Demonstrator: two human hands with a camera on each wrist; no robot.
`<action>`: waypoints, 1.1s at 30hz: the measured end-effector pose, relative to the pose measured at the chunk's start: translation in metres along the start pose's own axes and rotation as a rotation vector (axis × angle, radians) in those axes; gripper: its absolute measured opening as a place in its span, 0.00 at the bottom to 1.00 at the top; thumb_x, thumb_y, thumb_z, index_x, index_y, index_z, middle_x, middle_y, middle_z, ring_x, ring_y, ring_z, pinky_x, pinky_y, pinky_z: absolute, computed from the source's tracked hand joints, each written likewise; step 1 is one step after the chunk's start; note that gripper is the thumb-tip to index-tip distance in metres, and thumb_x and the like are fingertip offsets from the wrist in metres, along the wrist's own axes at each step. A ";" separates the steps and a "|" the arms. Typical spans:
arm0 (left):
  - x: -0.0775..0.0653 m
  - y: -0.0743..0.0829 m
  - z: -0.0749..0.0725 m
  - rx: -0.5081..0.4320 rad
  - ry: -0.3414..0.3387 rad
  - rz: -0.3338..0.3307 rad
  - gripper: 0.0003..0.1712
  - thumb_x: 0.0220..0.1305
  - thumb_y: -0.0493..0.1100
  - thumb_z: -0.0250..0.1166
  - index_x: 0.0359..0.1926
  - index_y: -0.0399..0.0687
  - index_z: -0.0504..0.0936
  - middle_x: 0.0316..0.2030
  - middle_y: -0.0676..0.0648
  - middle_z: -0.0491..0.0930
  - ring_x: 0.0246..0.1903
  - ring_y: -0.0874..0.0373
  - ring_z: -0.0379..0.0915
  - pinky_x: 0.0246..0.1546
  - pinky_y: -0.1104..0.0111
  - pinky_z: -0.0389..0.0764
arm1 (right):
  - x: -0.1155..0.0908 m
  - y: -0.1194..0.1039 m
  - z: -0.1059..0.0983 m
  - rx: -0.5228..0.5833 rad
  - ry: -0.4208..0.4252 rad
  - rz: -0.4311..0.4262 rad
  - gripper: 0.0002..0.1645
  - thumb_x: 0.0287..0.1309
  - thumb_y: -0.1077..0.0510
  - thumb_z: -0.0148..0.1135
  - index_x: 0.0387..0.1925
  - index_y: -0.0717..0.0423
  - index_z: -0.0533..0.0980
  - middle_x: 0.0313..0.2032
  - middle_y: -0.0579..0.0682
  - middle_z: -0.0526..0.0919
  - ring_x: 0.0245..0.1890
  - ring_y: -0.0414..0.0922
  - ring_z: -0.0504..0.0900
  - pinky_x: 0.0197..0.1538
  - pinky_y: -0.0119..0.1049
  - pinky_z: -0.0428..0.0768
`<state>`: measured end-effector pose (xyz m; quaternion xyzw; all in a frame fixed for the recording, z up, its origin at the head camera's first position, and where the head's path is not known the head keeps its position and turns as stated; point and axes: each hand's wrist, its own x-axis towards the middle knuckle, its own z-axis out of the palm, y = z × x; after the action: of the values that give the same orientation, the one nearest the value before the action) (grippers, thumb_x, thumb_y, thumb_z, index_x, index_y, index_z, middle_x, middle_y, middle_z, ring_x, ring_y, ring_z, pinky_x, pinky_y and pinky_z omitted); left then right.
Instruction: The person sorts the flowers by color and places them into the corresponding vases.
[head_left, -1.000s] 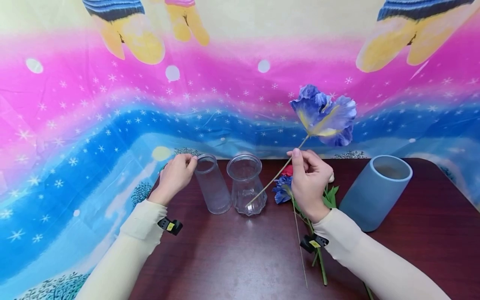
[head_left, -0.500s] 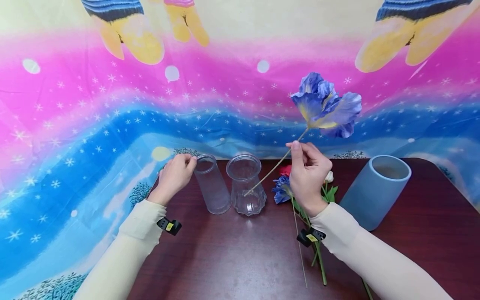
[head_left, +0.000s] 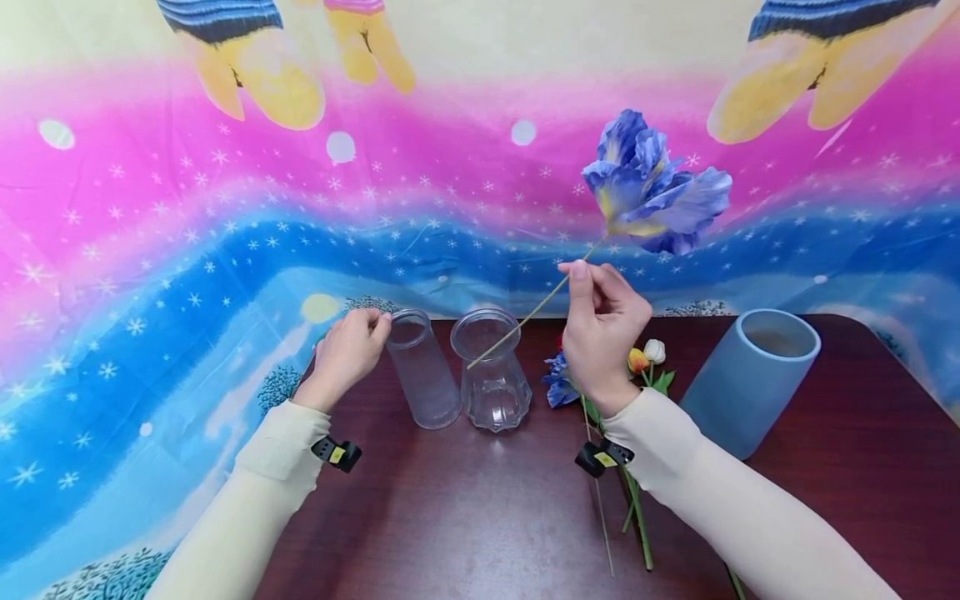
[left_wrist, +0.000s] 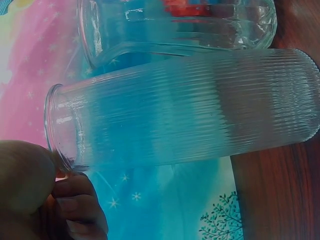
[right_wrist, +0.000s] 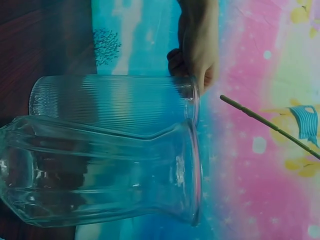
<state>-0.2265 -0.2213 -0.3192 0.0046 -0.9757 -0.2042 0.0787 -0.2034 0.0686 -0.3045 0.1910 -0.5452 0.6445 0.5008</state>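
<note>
My left hand (head_left: 348,354) pinches the rim of a ribbed clear glass vase (head_left: 426,387), which stands on the table; the left wrist view shows thumb and fingers at that rim (left_wrist: 52,125). Beside it stands a wider clear glass vase (head_left: 497,396) with a flared mouth. My right hand (head_left: 606,333) pinches the thin stem of a blue-purple artificial flower (head_left: 656,192), bloom up and stem slanting down to the left. In the right wrist view the stem's lower end (right_wrist: 230,101) is above both vase rims, touching neither. The right fingers are out of that view.
A blue cylindrical vase (head_left: 753,383) stands at the right of the dark wooden table (head_left: 465,517). Loose flowers lie beneath my right forearm: a blue one (head_left: 558,383), an orange tulip (head_left: 637,361), a white tulip (head_left: 654,351). A printed cloth (head_left: 450,183) hangs behind.
My right hand has lifted the flower up and slightly left, so the stem end has risen to near the wider vase's mouth. My left hand stays at the ribbed vase's rim.
</note>
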 end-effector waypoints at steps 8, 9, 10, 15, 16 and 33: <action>0.000 0.000 -0.001 -0.008 -0.004 -0.006 0.26 0.78 0.58 0.44 0.22 0.52 0.66 0.20 0.49 0.67 0.23 0.51 0.65 0.29 0.59 0.63 | 0.005 -0.001 0.015 0.005 0.021 -0.019 0.16 0.70 0.60 0.60 0.34 0.71 0.85 0.15 0.42 0.55 0.18 0.34 0.54 0.26 0.30 0.51; 0.000 0.000 -0.001 -0.008 -0.003 -0.007 0.26 0.78 0.58 0.44 0.22 0.52 0.66 0.20 0.49 0.67 0.23 0.51 0.66 0.29 0.59 0.63 | 0.005 0.000 0.017 0.001 0.020 -0.018 0.16 0.70 0.61 0.59 0.34 0.71 0.85 0.16 0.41 0.55 0.18 0.34 0.54 0.26 0.30 0.51; 0.000 0.000 -0.001 -0.006 -0.003 -0.007 0.26 0.78 0.58 0.44 0.22 0.52 0.66 0.20 0.49 0.67 0.23 0.51 0.66 0.29 0.59 0.63 | 0.006 0.000 0.020 -0.002 0.017 -0.018 0.15 0.70 0.62 0.59 0.35 0.71 0.85 0.16 0.41 0.56 0.18 0.34 0.54 0.26 0.30 0.52; 0.000 -0.001 -0.001 -0.011 -0.005 -0.002 0.26 0.78 0.58 0.44 0.22 0.52 0.66 0.20 0.49 0.67 0.23 0.51 0.65 0.28 0.60 0.63 | 0.005 0.002 0.032 -0.006 0.021 -0.007 0.13 0.69 0.66 0.58 0.35 0.72 0.85 0.16 0.39 0.56 0.18 0.33 0.55 0.26 0.29 0.53; 0.000 -0.001 -0.001 -0.013 -0.005 -0.001 0.26 0.78 0.57 0.44 0.22 0.52 0.66 0.20 0.49 0.67 0.22 0.51 0.65 0.28 0.60 0.63 | 0.004 0.002 0.034 -0.002 0.021 -0.007 0.12 0.69 0.66 0.58 0.35 0.72 0.85 0.17 0.39 0.56 0.18 0.33 0.55 0.26 0.29 0.53; 0.001 -0.001 0.000 -0.017 0.005 0.017 0.26 0.78 0.57 0.45 0.21 0.52 0.65 0.19 0.49 0.66 0.22 0.51 0.64 0.26 0.61 0.63 | 0.005 0.006 0.068 0.004 -0.045 0.016 0.10 0.68 0.67 0.59 0.36 0.69 0.85 0.17 0.43 0.57 0.19 0.36 0.57 0.27 0.30 0.55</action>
<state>-0.2269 -0.2223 -0.3190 -0.0039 -0.9738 -0.2118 0.0829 -0.2310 0.0104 -0.2810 0.2019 -0.5567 0.6452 0.4828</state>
